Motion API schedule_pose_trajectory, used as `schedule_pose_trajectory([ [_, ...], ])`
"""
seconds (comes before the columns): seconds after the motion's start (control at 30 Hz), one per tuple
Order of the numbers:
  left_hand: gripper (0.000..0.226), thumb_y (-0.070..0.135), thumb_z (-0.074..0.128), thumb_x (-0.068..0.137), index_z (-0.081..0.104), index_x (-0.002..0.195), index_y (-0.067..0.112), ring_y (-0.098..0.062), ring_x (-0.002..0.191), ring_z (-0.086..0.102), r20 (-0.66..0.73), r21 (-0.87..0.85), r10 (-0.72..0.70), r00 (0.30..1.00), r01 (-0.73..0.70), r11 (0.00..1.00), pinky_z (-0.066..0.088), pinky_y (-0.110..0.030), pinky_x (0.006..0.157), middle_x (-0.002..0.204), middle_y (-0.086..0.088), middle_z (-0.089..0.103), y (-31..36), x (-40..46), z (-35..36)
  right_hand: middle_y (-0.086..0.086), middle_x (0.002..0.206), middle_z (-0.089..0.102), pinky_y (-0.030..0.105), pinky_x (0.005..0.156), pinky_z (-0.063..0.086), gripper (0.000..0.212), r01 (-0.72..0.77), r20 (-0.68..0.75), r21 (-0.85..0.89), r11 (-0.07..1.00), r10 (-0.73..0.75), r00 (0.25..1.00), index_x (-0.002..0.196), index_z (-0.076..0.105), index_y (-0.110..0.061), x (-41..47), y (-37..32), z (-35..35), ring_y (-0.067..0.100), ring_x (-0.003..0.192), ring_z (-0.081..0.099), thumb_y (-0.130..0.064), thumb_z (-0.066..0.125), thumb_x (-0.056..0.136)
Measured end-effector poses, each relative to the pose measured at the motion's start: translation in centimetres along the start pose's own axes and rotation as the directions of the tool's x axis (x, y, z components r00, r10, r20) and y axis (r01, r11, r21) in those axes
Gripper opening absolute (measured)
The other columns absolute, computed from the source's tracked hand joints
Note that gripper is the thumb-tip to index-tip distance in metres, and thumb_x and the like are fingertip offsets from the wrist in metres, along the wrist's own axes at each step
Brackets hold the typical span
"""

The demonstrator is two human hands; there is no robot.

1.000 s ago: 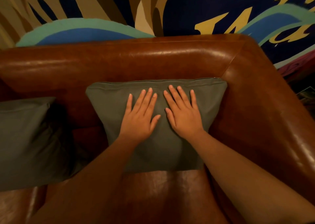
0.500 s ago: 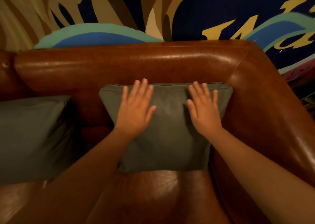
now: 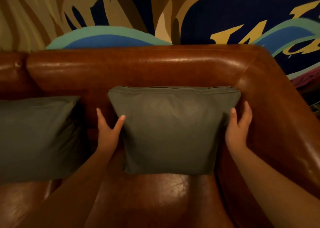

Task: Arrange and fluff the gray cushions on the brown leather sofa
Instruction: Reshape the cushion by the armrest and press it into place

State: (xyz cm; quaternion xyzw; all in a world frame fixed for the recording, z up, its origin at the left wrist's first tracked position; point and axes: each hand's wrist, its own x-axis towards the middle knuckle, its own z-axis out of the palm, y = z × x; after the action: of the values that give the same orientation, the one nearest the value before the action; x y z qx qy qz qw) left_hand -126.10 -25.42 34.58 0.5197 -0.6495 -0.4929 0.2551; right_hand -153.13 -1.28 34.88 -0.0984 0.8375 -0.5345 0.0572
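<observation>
nearest, glossy brown leather seat cushion (image 3: 155, 198) along the bottom, lit with pale reflections. two bare forearms reaching up across it from the lower corners.

next, left hand (image 3: 108, 130) clasped on the left edge of the gray cushion (image 3: 171, 132), thumb pressed onto the front face, fingers tucked behind the edge and mostly hidden. right hand (image 3: 238, 125) clasped on the right edge the same way, thumb on the front, fingers wrapped behind, wedged between cushion and the sofa armrest (image 3: 277, 120). both hands gripping, not spread flat.

gray cushion upright in the right corner of the sofa, bottom edge resting on the seat, back leaning on the backrest (image 3: 138, 68), right side just beside the armrest. zipper seam running along its top edge. front face faintly dimpled and creased in the upper middle.

off to the left, second gray cushion (image 3: 36, 137), also propped against the backrest, apart from the first, with a strip of brown leather between them; left side cut off by the frame edge.

farther back, rounded top of the backrest, shiny, turning at the right corner into the armrest.

farthest, painted wall mural (image 3: 225, 11) in tan, teal, blue, navy and yellow shapes; yellow lettering at right, too cropped to read.
</observation>
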Motion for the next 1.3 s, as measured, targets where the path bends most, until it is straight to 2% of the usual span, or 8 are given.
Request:
schedule_pose_trajectory([
  [0.07, 0.108, 0.055, 0.065, 0.068, -0.001, 0.151, 0.034, -0.02, 0.145, 0.018, 0.118, -0.197, -0.089, 0.989, 0.111, 0.974, 0.025, -0.037, 0.113, 0.16, -0.001, 0.012, -0.6, 0.0, 0.5, -0.004, 0.153, 0.031, 0.04, 0.111, 0.033, 0.097, -0.298, 0.174, 0.299, 0.906, 0.256, 0.951, 0.15, 0.022, -0.033, -0.1, 0.1, 0.3, 0.014, 0.134, 0.037, -0.077, 0.056, 0.07],
  [0.13, 0.103, 0.047, 0.068, 0.071, 0.006, 0.152, 0.031, -0.017, 0.138, 0.033, 0.195, -0.289, -0.094, 0.976, 0.149, 0.946, 0.037, -0.028, 0.101, 0.156, -0.002, 0.026, -0.9, 0.3, 1.1, -0.007, 0.145, 0.042, 0.035, 0.101, 0.039, 0.119, -0.408, 0.318, 0.377, 0.831, 0.298, 0.9, 0.15, 0.024, -0.034, 0.4, 0.6, 0.7, 0.011, 0.124, 0.046, -0.086, 0.061, 0.05],
  [0.23, 0.08, 0.028, 0.067, 0.084, 0.022, 0.15, 0.024, -0.011, 0.123, 0.048, 0.244, -0.304, -0.045, 0.969, 0.121, 0.945, 0.044, -0.014, 0.083, 0.146, -0.001, 0.043, -1.6, 0.4, 2.1, -0.007, 0.141, 0.051, 0.042, 0.104, 0.042, 0.103, -0.441, 0.365, 0.437, 0.784, 0.294, 0.884, 0.146, 0.034, -0.036, 2.1, 1.8, 1.1, 0.014, 0.124, 0.052, -0.084, 0.062, 0.059],
  [0.37, 0.105, 0.053, 0.071, 0.059, 0.025, 0.149, 0.025, -0.01, 0.119, 0.051, 0.304, -0.31, -0.064, 0.951, 0.162, 0.937, 0.044, -0.027, 0.095, 0.14, 0.003, 0.048, -3.0, 0.9, 2.2, -0.006, 0.134, 0.058, 0.039, 0.1, 0.045, 0.091, -0.439, 0.443, 0.422, 0.793, 0.242, 0.863, 0.14, 0.046, -0.031, 2.9, 2.7, 0.9, 0.014, 0.122, 0.056, -0.082, 0.059, 0.066],
  [0.5, 0.1, 0.054, 0.071, 0.058, 0.031, 0.146, 0.028, -0.007, 0.116, 0.055, 0.288, -0.367, -0.055, 0.956, 0.163, 0.916, 0.044, -0.03, 0.094, 0.133, 0.008, 0.054, -3.5, 1.2, 2.5, -0.007, 0.128, 0.063, 0.033, 0.091, 0.047, 0.086, -0.458, 0.495, 0.419, 0.784, 0.225, 0.839, 0.135, 0.052, -0.03, 2.7, 2.5, 1.0, 0.012, 0.119, 0.058, -0.081, 0.053, 0.067],
  [0.9, 0.05, 0.03, 0.052, 0.093, 0.038, 0.141, 0.032, 0.001, 0.099, 0.065, 0.226, -0.576, -0.102, 0.969, 0.217, 0.788, 0.054, -0.016, 0.069, 0.122, 0.013, 0.062, -3.0, -0.6, 4.8, 0.002, 0.129, 0.063, 0.045, 0.105, 0.042, 0.073, -0.47, 0.525, 0.52, 0.713, 0.167, 0.834, 0.134, 0.055, -0.025, 3.9, 0.5, 2.2, 0.02, 0.119, 0.06, -0.076, 0.037, 0.084],
  [1.07, 0.053, 0.032, 0.054, 0.091, 0.037, 0.142, 0.035, -0.007, 0.108, 0.063, 0.228, -0.576, -0.095, 0.969, 0.213, 0.789, 0.056, -0.03, 0.083, 0.127, 0.01, 0.061, -3.5, -1.4, 4.9, 0.002, 0.129, 0.063, 0.047, 0.105, 0.043, 0.08, -0.425, 0.452, 0.485, 0.764, 0.198, 0.87, 0.133, 0.056, -0.024, 4.5, 0.3, 2.1, 0.021, 0.118, 0.061, -0.077, 0.056, 0.073],
  [1.3, 0.052, 0.027, 0.052, 0.094, 0.037, 0.143, 0.027, -0.007, 0.113, 0.061, 0.271, -0.545, -0.017, 0.963, 0.168, 0.822, 0.054, -0.018, 0.076, 0.131, 0.007, 0.059, -1.9, -0.3, 4.3, -0.004, 0.118, 0.069, 0.041, 0.1, 0.048, 0.07, -0.376, 0.316, 0.494, 0.784, 0.241, 0.918, 0.127, 0.06, -0.025, 2.3, 0.7, 2.1, 0.012, 0.108, 0.066, -0.072, 0.052, 0.075],
])
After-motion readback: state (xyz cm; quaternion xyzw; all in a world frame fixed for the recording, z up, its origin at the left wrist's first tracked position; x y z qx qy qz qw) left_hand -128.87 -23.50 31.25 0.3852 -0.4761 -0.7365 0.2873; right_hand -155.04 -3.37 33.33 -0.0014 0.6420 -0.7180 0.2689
